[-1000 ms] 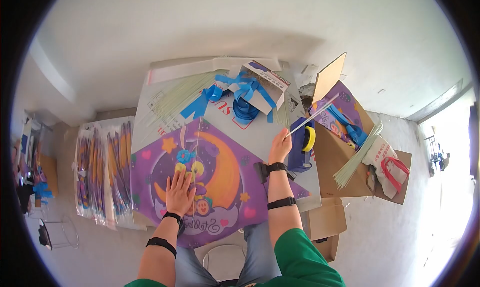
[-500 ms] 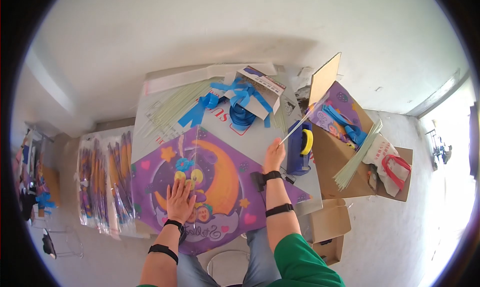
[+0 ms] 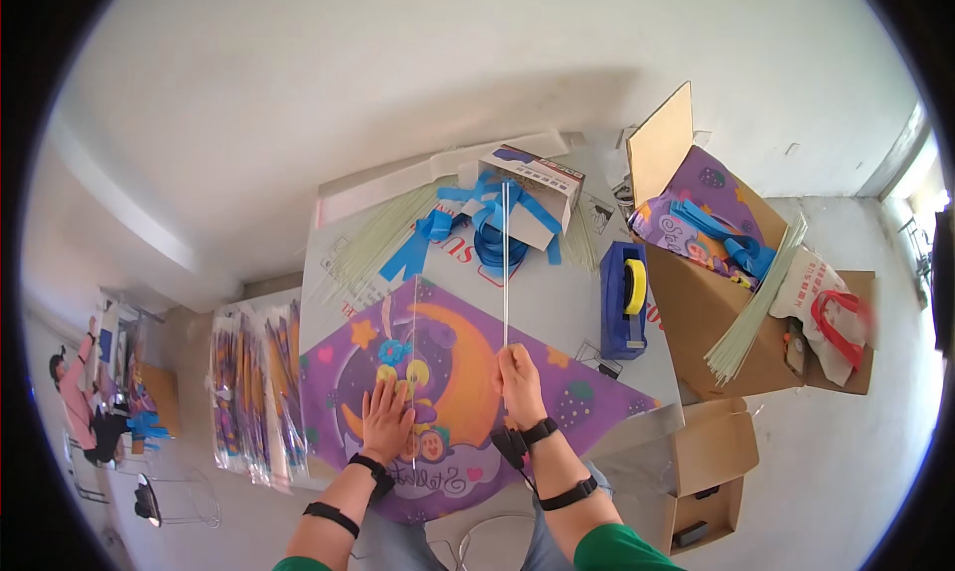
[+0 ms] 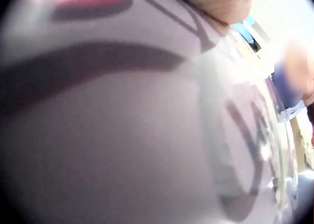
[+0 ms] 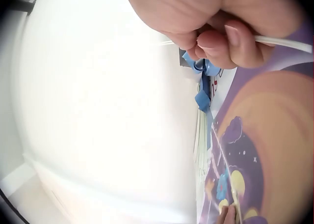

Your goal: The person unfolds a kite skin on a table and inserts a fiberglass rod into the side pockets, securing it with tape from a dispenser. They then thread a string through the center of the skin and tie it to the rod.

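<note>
A purple diamond-shaped kite sail (image 3: 587, 402) with a moon, stars and mirrored lettering lies spread over the table's near edge. On its middle my left hand (image 3: 388, 424) rests flat, fingers spread, beside a thin rod (image 3: 414, 347) running down the sail's centre. My right hand (image 3: 519, 387), over the sail's right half, grips thin white rods (image 3: 506, 273) that point away toward the back. In the right wrist view, curled fingers (image 5: 240, 40) wrap the rods, whose end (image 5: 284, 43) sticks out of the fist. Sail fabric (image 4: 122, 135) fills most of the left wrist view.
Blue ribbon (image 3: 497, 248) and a small carton (image 3: 542, 173) sit at the back, with pale sticks (image 3: 383, 248) to their left. Right of the sail stands a blue tape dispenser (image 3: 615, 337). Further right is a cardboard box (image 3: 686, 322) with a stick bundle (image 3: 756, 302). Bagged kites (image 3: 249, 392) lie left.
My right hand has moved left with the white rods, from beside the tape dispenser to over the sail. The rods have swung from slanting right to pointing straight back. My left hand stays on the sail.
</note>
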Demonstrator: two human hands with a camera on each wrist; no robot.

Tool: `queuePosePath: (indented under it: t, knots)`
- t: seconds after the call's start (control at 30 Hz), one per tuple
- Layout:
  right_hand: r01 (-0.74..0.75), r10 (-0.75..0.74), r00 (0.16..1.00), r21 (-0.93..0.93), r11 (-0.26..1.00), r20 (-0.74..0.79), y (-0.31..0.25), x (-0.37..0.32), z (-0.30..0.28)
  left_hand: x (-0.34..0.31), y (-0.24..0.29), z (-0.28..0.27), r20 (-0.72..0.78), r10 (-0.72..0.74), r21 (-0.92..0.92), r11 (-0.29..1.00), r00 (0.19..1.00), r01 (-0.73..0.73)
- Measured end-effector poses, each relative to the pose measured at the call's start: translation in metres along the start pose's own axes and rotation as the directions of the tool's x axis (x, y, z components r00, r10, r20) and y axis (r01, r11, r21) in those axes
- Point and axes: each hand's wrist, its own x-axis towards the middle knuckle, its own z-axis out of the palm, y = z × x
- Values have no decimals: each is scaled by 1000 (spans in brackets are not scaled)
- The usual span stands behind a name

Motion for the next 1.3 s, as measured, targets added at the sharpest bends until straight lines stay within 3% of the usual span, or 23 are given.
queuePosePath:
  t: [0.07, 0.13, 0.2, 0.23, 0.27, 0.33, 0.37, 0.43, 0.53, 0.6, 0.67, 0.7, 0.77, 0.9, 0.97, 1.03, 1.1, 1.17, 1.2, 1.3]
  knots:
    - [-21, 21, 1000, 27, 999, -9, 4, 5, -6, 3, -5, -6, 6, 2, -19, 1000, 1000, -2]
    - [6, -4, 1000, 143, 990, -14, 10, 8, -10, 15, -8, -30, -24, 72, -213, 974, 997, -75]
    - [-43, 48, 999, 176, 983, -25, -3, 7, -10, 44, -15, -59, 217, -114, -359, 914, 969, 188]
    - [-84, 92, 995, 202, 976, -30, -8, 7, -12, 66, 0, -81, 199, -162, -413, 881, 966, 233]
    - [-86, 94, 995, 222, 971, -23, -7, 9, -15, 91, -3, -86, 17, -38, -343, 938, 999, 42]
    - [-99, 112, 993, 278, 956, -31, -10, 10, -21, 154, 38, -127, 50, 44, -298, 954, 998, -27]
    - [-100, 117, 993, 323, 941, -32, -14, 12, -23, 188, 46, -129, -27, 175, -189, 966, 984, -176]
    - [-103, 130, 990, 344, 933, -55, -20, 13, -29, 255, 86, -133, -188, 421, -159, 878, 887, -451]
    - [-72, 120, 988, 396, 916, -98, -21, 19, -35, 338, 139, -106, -289, 567, -202, 752, 772, -628]
    - [-43, 104, 987, 427, 903, -120, -22, 22, -41, 388, 155, -69, -243, 630, -135, 731, 738, -669]
    - [-59, 126, 983, 426, 903, -132, -27, 21, -47, 429, 167, -41, -84, 583, -24, 809, 808, -587]
    - [-62, 131, 982, 424, 903, -136, -28, 21, -49, 442, 175, -37, -81, 584, -31, 809, 808, -587]
    - [-81, 157, 980, 486, 870, -118, -28, 20, -50, 463, 184, -26, 92, 363, 112, 921, 927, -372]
    - [-109, 181, 979, 510, 853, -93, -28, 21, -53, 514, 159, 28, -45, 399, 194, 903, 916, -383]
    - [-127, 200, 976, 509, 851, -92, -27, 22, -54, 522, 153, 38, -271, 475, 180, 880, 837, -440]
    - [-139, 198, 979, 532, 835, -55, -29, 21, -55, 547, 139, 50, -224, 306, 138, 950, 925, -281]
    - [-141, 196, 979, 526, 839, -51, -28, 21, -56, 548, 143, 51, -246, 355, 200, 929, 902, -311]
    - [-141, 188, 981, 511, 848, -41, -29, 22, -57, 520, 168, 26, -177, 85, 24, 996, 981, -82]
    - [-141, 188, 981, 513, 847, -40, -28, 22, -57, 533, 155, 36, -258, 226, 124, 972, 939, -200]
    - [-132, 173, 985, 527, 839, -29, -28, 23, -58, 528, 159, 31, -276, 216, 110, 975, 937, -192]
